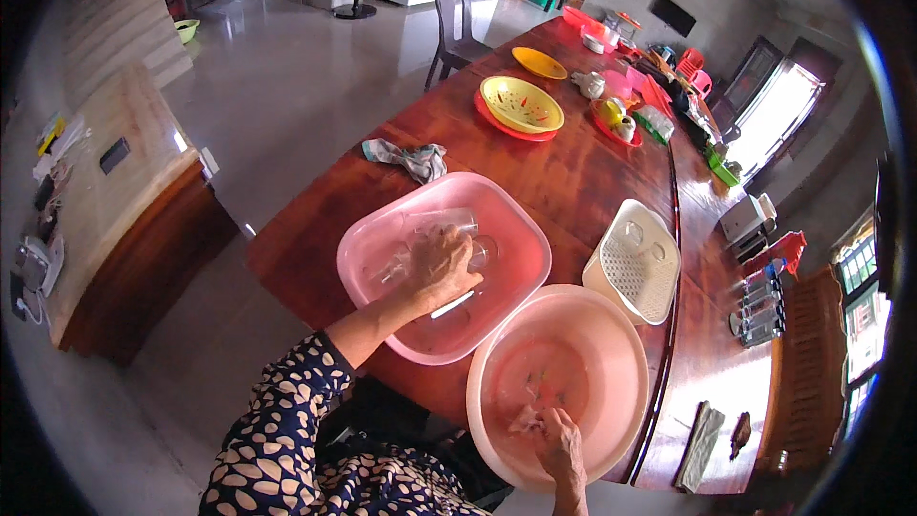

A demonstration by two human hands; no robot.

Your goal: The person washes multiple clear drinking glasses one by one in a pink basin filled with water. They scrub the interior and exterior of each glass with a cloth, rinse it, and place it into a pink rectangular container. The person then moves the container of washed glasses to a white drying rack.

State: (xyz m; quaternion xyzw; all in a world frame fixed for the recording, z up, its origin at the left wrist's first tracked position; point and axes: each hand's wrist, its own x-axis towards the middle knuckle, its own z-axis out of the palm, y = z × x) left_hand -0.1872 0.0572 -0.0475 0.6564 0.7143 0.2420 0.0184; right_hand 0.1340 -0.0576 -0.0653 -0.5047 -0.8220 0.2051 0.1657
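A pink rectangular basin [355, 301] of water stands on the dark red wooden table, with several clear glasses in it. My left hand [444, 272] reaches in, its fingers curled round a clear glass [487, 249]. Another glass [458, 220] lies just beyond the fingers, and a slim white strip [452, 304] shows beside the wrist. Nearer me and to the right is a pale pink round basin [621, 373] holding shallow water. Inside it my right hand [559, 444] has its fingers bent down at a whitish, translucent thing [523, 419], too blurred to name.
A cream perforated basket [642, 277] with glasses sits right of the basins. Beyond the pink basin lie a crumpled cloth [409, 159] and a yellow colander [522, 103] on a red plate. Several glass mugs [759, 306] stand far right; a folded cloth [702, 447] lies lower right.
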